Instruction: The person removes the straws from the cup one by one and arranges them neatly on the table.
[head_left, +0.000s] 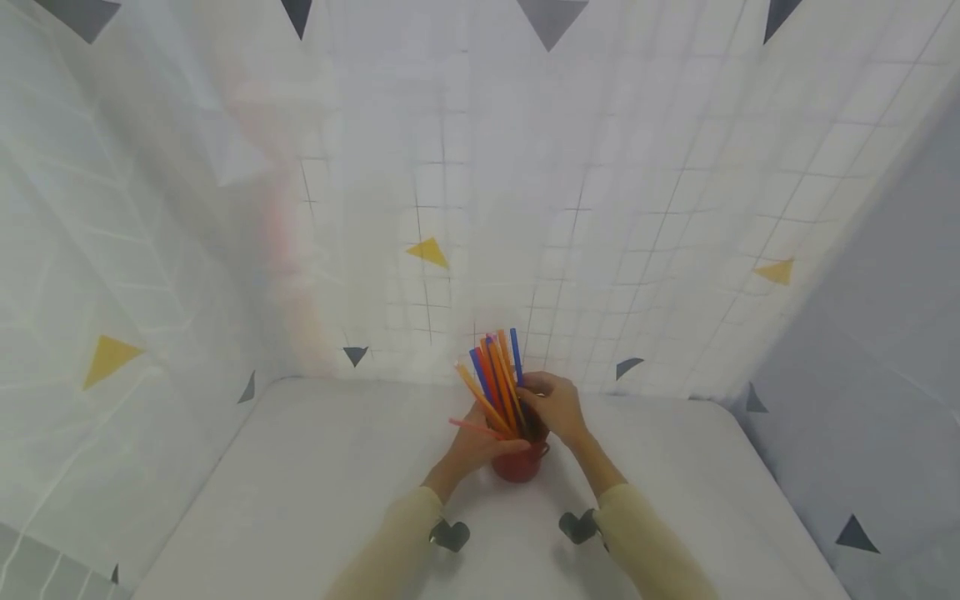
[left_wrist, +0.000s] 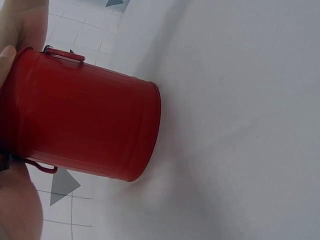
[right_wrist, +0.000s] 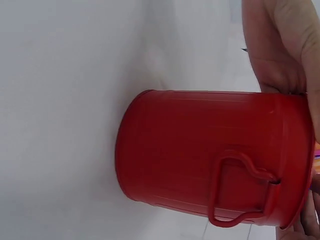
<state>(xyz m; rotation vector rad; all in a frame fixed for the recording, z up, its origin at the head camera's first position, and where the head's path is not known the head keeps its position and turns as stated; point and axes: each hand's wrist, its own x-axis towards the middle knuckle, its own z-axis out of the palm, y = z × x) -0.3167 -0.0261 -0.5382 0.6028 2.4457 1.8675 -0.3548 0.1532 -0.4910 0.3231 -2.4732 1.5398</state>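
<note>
A small red metal bucket (head_left: 517,467) with wire side handles stands upright at the white table (head_left: 337,500), a bundle of long orange, red and blue straws (head_left: 495,379) rising from it. My left hand (head_left: 476,443) curls round the bucket's rim and the base of the bundle, its thumb across the front. My right hand (head_left: 553,406) is at the bundle's right side and pinches a blue straw (head_left: 516,354) between thumb and fingers. A thin pink straw (head_left: 472,428) leans out over my left hand. The right fingertips are partly hidden behind the straws.
A white sheeted wall (head_left: 637,250) with grid lines and grey and yellow triangles rises right behind the bucket. Side walls (head_left: 862,375) close in the table left and right. Dark wrist devices (head_left: 450,535) sit at my cuffs.
</note>
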